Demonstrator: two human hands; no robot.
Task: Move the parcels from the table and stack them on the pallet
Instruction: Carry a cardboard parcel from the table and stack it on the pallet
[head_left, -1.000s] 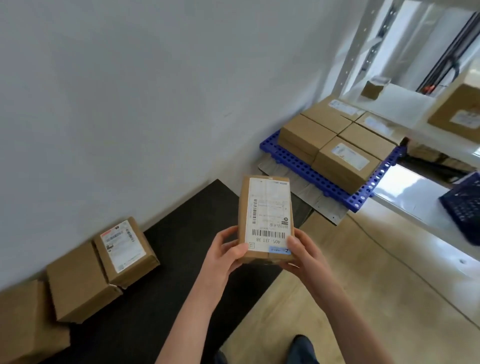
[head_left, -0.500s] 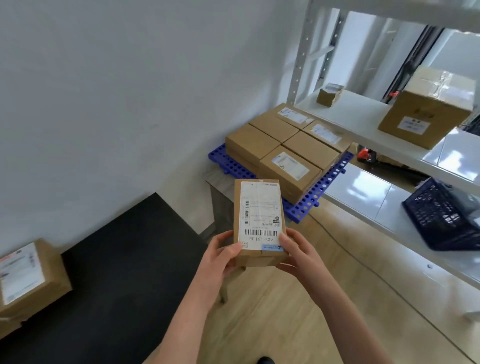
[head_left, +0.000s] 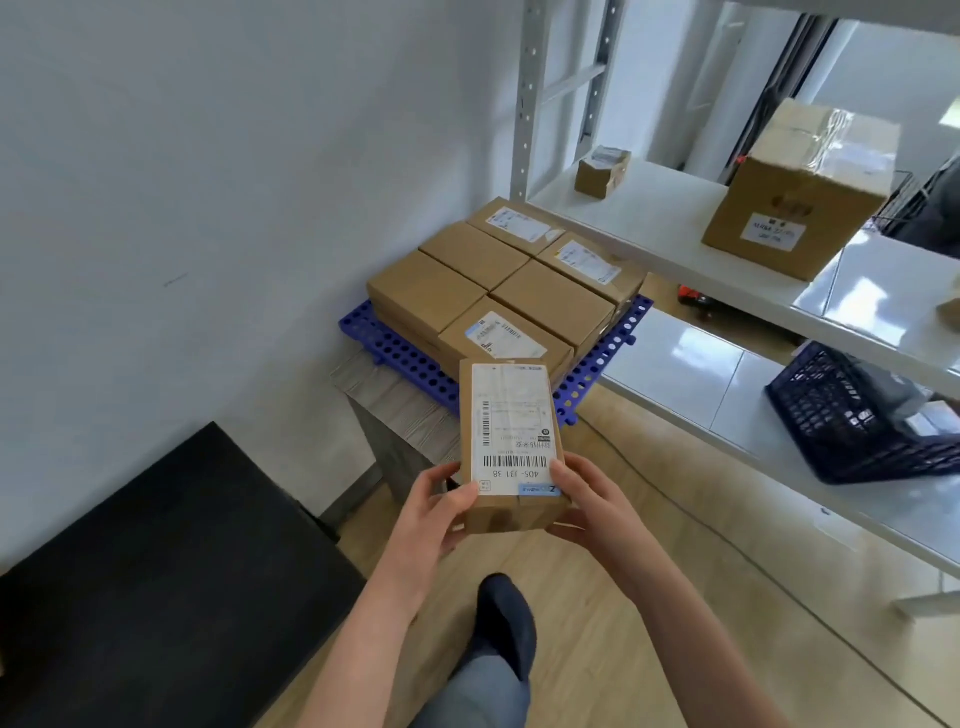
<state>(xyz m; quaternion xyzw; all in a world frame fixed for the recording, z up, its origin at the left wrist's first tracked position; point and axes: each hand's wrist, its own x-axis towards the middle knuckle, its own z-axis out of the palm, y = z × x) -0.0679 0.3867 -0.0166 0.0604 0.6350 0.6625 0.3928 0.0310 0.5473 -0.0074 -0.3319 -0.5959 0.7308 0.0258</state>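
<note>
I hold a brown cardboard parcel with a white shipping label facing up, in front of my chest. My left hand grips its near left corner and my right hand grips its near right corner. Ahead stands the blue perforated pallet on a low grey wooden stand, against the white wall. Several brown parcels lie on the pallet in two tight rows, some with labels up. The held parcel hangs just short of the pallet's near edge.
The black table is at the lower left. A white metal shelf rack runs along the right, with a large taped box, a small box and a dark blue basket. My foot is on the wooden floor.
I have turned right and walked closer to the pallet, which now looks larger and nearer. The parcels left on the black table have gone out of view. Both hands keep the same hold.
</note>
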